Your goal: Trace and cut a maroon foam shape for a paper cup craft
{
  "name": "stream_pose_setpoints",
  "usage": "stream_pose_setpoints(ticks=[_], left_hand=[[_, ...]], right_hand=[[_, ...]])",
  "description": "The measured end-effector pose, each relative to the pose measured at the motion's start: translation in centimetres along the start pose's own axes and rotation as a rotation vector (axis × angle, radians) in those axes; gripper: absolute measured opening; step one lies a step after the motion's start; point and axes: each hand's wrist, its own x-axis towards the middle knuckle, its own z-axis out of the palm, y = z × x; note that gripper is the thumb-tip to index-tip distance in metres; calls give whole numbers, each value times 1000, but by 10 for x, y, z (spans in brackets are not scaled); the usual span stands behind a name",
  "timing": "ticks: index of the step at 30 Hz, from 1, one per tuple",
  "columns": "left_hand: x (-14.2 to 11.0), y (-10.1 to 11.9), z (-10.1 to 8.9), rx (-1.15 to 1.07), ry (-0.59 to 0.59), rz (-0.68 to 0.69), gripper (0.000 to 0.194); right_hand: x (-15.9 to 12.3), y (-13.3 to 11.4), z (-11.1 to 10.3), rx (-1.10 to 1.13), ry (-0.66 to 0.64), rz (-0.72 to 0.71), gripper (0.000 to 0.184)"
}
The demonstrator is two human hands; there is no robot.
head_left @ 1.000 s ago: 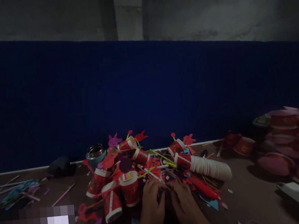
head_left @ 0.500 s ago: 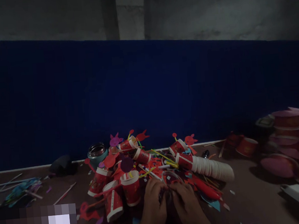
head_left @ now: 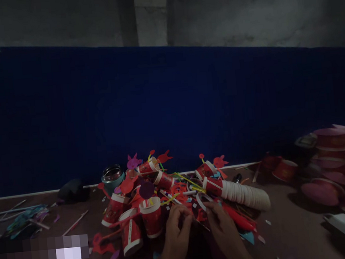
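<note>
My right hand is closed on a pale ring that looks like a roll of tape, tilted with its hole toward me. A short gap to the left, my left hand has thumb and forefinger pinched together; whatever may be between them is too small to make out. Just beyond both hands lies a heap of red paper scraps. A red paper cup stands beside my left hand, with another cup leaning near it. A stack of nested paper cups lies beyond my right hand.
Several cups with paper animal heads, such as a purple one, crowd the middle. A teal open container stands behind them. Straws and ribbons lie at left. Piled red tubs stand at right. A blue panel backs the table.
My hands have moved apart. The right hand has shifted right with the ring, which now shows tilted up; the left hand has stayed nearly in place.
</note>
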Motion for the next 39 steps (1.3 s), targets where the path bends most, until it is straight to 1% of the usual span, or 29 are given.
stream_pose_setpoints(ticks=[3,5,7,9,12,14,18,21,23,26,28,31,33,35,39], left_hand=[[1,-6,0,-20,-12,-45,17],[0,-8,1,-26,-18,-60,17],[-1,-8,1,-30,-29,-66,17],[-1,-8,2,-28,-37,-65,16],[1,-10,3,-19,-49,-66,16],[2,-11,3,-23,-66,-74,15],[2,-14,4,-47,-75,-95,15],[1,-14,2,-62,-54,-117,16],[2,-14,1,-71,-37,-124,17],[2,-12,-1,-70,-17,-161,17],[2,-12,-1,-62,-14,-185,17],[2,-12,-1,-48,-27,-155,16],[2,-13,0,-29,-43,-124,16],[2,-14,1,-6,-63,-107,17],[1,-16,3,9,-83,-90,18]], right_hand=[[3,10,3,-139,41,-97,21],[3,7,4,-148,37,-145,21],[0,-1,4,-136,-4,-181,22],[-2,-6,4,-167,-5,-204,25],[-4,-8,5,-231,30,-221,29],[-6,-7,6,-254,10,-220,29],[-8,-8,7,-347,-112,-193,19],[-8,-8,6,-394,-200,-198,18],[-7,-4,6,-407,-185,-206,16],[-5,1,5,-417,-98,-196,13],[-4,1,4,-390,-54,-183,15],[-4,-8,3,-224,-69,-192,18],[-4,-15,4,-87,-89,-187,14],[-4,-20,5,1,-80,-178,9],[-5,-17,9,45,-65,-182,5]])
